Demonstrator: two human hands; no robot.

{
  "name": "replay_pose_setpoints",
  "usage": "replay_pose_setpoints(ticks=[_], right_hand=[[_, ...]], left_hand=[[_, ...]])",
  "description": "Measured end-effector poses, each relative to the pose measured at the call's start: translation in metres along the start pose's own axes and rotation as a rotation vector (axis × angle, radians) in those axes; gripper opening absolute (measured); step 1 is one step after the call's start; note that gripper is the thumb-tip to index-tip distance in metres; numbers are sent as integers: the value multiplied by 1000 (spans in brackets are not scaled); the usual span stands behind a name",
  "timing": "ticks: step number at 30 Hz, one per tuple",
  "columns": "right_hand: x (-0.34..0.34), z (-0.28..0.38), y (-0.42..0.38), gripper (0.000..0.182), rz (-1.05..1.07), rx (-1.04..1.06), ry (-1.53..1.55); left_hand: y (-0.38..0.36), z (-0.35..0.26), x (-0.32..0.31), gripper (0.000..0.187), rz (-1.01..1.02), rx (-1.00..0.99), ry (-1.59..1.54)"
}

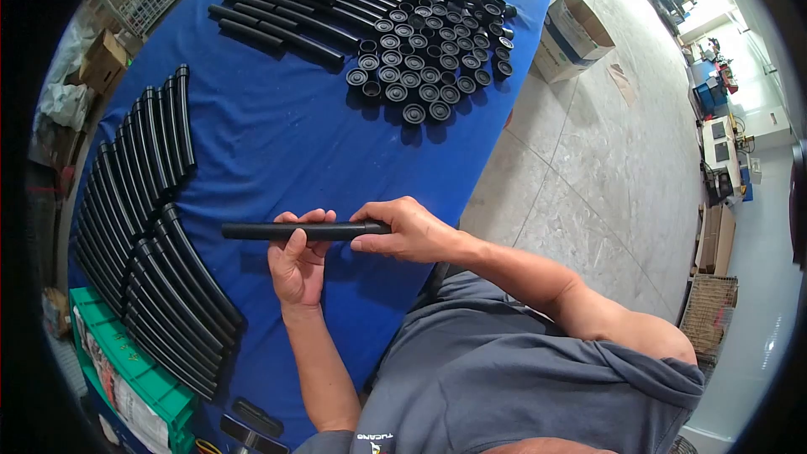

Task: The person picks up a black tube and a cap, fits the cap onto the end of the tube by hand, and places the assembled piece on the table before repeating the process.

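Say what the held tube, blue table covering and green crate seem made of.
Held tube: probably plastic, dull black, judging by its even, smooth surface; coated metal is possible.
Blue table covering: likely fabric, matte, given its soft wrinkles.
Green crate: apparently molded plastic, slightly shiny, with uniform color.

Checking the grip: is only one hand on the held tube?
No, the left hand and right hand both hold the black tube.

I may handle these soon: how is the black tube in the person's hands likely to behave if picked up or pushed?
The black tube is probably stiff: it looks straight in the left hand and right hand, though one end juts out unsupported. Its rounded side suggests it could roll if nudged on the blue cloth.
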State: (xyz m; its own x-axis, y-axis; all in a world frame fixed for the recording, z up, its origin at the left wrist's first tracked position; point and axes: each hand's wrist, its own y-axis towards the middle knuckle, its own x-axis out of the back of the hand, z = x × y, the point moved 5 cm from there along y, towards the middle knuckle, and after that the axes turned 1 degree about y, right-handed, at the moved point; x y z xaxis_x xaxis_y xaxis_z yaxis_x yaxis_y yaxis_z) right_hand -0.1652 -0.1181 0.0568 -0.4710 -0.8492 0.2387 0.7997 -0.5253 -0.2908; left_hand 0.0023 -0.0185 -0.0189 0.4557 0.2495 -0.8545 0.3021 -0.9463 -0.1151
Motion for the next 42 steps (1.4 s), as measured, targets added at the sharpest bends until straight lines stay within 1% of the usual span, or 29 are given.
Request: replay_pose_setpoints(ticks=[2, 5, 8, 11, 14, 17, 20, 23, 26, 27, 30, 33, 36, 39, 42], right_hand=[[-2, -10, 3, 36, -96, 257, -167], [-2, -13, 5, 37, -76, 177, -103], [-2, -9, 4, 36, -70, 120, -58], [-3, -8, 5, 35, -81, 140, -46], [-2, -3, 8, 33, -146, 312, -144], [-7, 1, 5, 32, -260, 481, -413], [-8, 2, 3, 34, -177, 424, -392], [-2, 2, 4, 35, 175, -312, 168], [-2, -12, 8, 40, -167, 448, -257], [-2, -3, 5, 39, -210, 444, -317], [1, -1, 7, 37, -80, 240, -152], [2, -3, 8, 36, -49, 155, -171], [0, -8, 9, 37, -99, 251, -195], [-2, -3, 5, 36, -241, 461, -245], [-1, 1, 4, 36, -98, 280, -130]], left_hand=[[1, 1, 0, 22, -13, -2, -10], [0, 1, -1, 22, -14, -17, -1], [-1, 1, -3, 22, -70, -17, -20], [0, 0, -2, 22, -58, -23, -29], [0, 0, -2, 23, -67, -28, -41], [1, 2, -2, 23, -101, -3, -70], [1, 1, 5, 23, -64, -33, -31], [-1, 0, 1, 22, -29, -28, -43], [0, 1, -2, 25, -33, -11, -32], [0, 0, -1, 25, -28, -15, -27], [0, 2, 2, 24, -14, -23, -18], [1, 1, 3, 24, -4, -22, -19], [1, 2, 1, 24, -17, -18, -29], [0, 2, 0, 23, -21, -15, -31], [0, 1, 4, 22, -15, -20, -45]])
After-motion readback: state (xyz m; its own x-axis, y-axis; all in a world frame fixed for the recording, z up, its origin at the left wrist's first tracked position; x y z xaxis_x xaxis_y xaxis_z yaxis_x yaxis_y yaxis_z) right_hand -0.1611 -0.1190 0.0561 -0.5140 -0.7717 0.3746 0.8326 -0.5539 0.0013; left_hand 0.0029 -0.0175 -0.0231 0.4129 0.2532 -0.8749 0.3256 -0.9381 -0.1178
